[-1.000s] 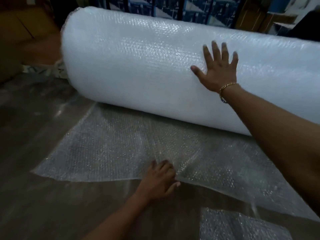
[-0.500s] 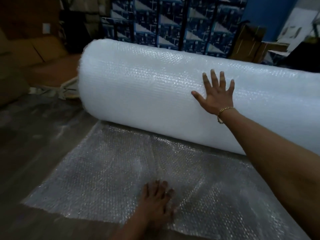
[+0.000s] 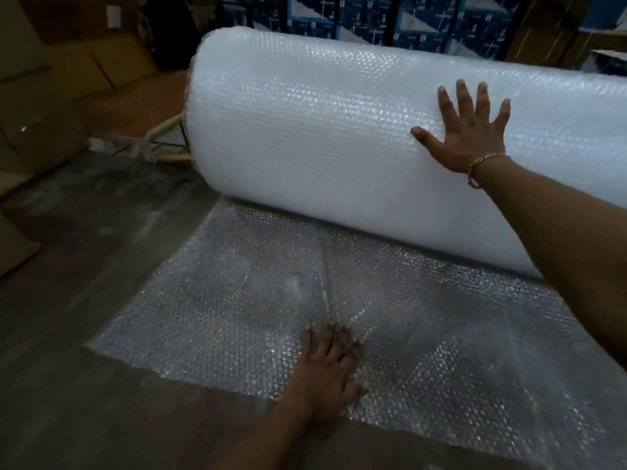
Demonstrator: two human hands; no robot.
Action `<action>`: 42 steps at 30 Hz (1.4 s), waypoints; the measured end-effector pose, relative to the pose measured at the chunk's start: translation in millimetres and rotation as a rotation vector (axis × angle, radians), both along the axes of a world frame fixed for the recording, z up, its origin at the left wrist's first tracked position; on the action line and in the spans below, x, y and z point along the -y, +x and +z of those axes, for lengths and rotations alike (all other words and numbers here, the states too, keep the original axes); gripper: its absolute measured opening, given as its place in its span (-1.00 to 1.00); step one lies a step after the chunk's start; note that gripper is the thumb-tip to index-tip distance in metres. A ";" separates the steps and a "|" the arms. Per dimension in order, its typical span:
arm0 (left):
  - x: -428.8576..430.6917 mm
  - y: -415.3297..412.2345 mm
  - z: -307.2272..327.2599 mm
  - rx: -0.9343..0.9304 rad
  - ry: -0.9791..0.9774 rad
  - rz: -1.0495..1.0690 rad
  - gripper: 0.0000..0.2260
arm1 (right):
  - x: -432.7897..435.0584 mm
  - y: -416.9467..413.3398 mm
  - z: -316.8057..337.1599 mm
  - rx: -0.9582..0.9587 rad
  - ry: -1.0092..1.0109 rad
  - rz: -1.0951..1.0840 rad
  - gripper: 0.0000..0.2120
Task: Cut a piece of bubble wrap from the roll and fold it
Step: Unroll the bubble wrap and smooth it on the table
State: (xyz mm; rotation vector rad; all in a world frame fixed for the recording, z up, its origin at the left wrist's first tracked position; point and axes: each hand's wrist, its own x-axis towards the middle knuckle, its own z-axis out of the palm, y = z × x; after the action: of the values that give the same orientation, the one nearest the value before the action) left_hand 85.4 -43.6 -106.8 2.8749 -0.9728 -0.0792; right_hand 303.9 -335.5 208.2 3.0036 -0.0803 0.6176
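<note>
Shows roll (image 3: 305, 130) lying across the far floor (image 3: 84, 401), with sheet (image 3: 220, 317) unrolled toward the near side. Presses right hand (image 3: 464, 130), released and fingers spread, flat on the roll's near face. Rests left hand (image 3: 330, 371), fingers straight, grasping nothing, near the sheet's near edge.

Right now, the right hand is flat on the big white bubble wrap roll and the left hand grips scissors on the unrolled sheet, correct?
Not quite. The head view shows the left hand pressing flat on the clear unrolled sheet, holding nothing. The rest stands.
</note>
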 end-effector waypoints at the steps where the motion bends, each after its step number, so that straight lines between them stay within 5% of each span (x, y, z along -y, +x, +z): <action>1: -1.4 -1.0 0.7 -0.004 -0.013 -0.007 -0.37 | -0.7 0.0 0.7 -0.002 -0.003 0.004 -0.06; 42: -43.6 16.8 39.7 -0.016 0.019 0.110 -0.29 | -5.3 -35.4 8.7 0.050 -0.006 0.074 -0.08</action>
State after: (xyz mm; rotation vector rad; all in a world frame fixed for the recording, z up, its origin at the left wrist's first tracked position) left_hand 102.2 0.0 -67.1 2.9336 -0.8134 -0.1032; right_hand 268.5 -330.2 216.9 2.9977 0.0299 0.6987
